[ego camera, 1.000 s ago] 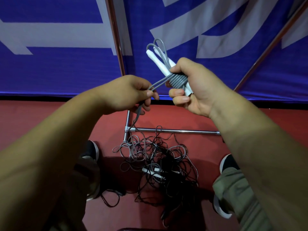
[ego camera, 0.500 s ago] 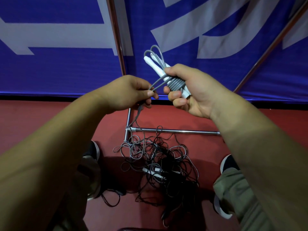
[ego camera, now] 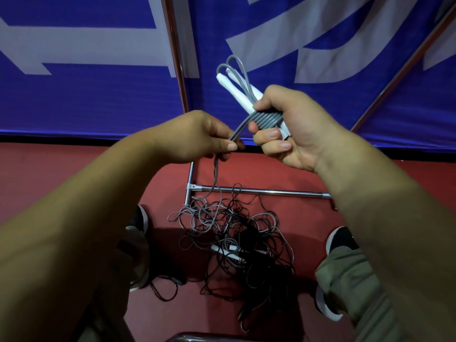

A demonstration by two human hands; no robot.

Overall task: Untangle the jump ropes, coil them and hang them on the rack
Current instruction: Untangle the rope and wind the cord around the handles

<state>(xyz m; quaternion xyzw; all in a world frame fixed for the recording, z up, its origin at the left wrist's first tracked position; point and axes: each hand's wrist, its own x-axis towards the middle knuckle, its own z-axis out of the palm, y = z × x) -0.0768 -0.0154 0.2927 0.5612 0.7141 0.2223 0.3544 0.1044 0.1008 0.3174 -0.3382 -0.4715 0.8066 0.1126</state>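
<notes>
A grey jump rope with white handles (ego camera: pixel 237 92) is held up in front of me. My right hand (ego camera: pixel 291 129) grips the two handles together, with several grey turns (ego camera: pixel 267 118) wound tight around them. My left hand (ego camera: pixel 197 138) pinches the free grey cord just left of the wraps. From that hand the cord drops down to a tangled pile of grey and black ropes (ego camera: pixel 229 240) on the red floor between my feet. A second pair of white handles (ego camera: pixel 227 253) lies in the pile.
The chrome rack's base bar (ego camera: pixel 259 191) runs across the floor behind the pile, with an upright post (ego camera: pixel 176 55) rising at left and a slanted pole (ego camera: pixel 404 65) at right. A blue and white banner (ego camera: pixel 86 77) hangs behind. My shoes (ego camera: pixel 338 239) flank the pile.
My right hand has shifted slightly right and lower with the handles. My left hand stays on the cord, now held closer under the wraps.
</notes>
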